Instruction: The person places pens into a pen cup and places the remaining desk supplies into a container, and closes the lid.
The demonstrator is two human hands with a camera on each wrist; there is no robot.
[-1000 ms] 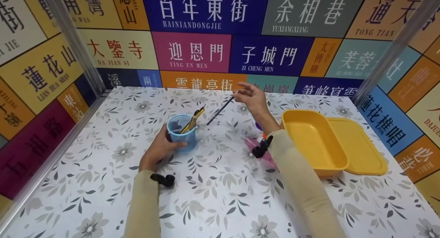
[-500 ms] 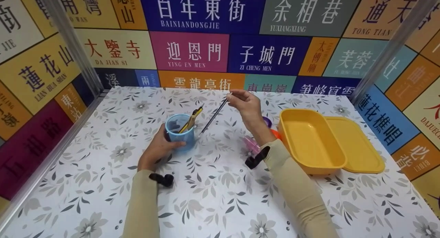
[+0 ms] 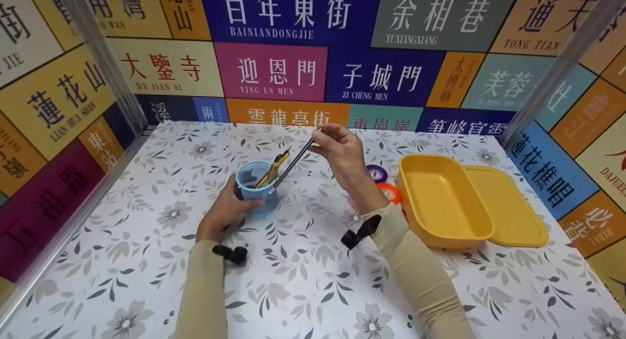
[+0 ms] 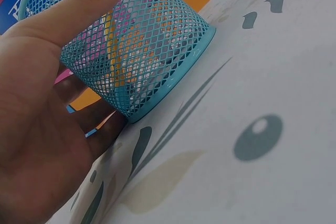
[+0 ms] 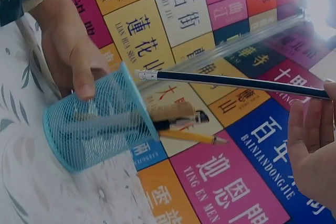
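Observation:
My left hand (image 3: 222, 209) grips a light blue mesh pen cup (image 3: 264, 202), thumb across its near side and fingers behind it. The cup's base is at the tabletop in the left wrist view. Inside it stand a yellow pencil (image 5: 191, 137), a black pen (image 5: 197, 117) and a tan stick-like piece (image 5: 173, 110), all leaning to one side. My right hand (image 3: 342, 155) pinches a dark striped pencil (image 3: 296, 160) by its upper end. That pencil slants down toward the cup, its white eraser end (image 5: 147, 75) right by the rim.
Right of my right arm stands a yellow plastic box (image 3: 445, 202), with its flat yellow lid (image 3: 518, 207) beside it. A purple ring (image 3: 384, 174) and an orange ring (image 3: 397, 194) lie next to the box, partly behind my forearm. Panels of signs (image 3: 274, 75) wall the table's far side.
My right hand has moved left and slightly down, bringing the dark pencil's eraser end from the open table to the cup's rim. The left hand and cup have stayed put.

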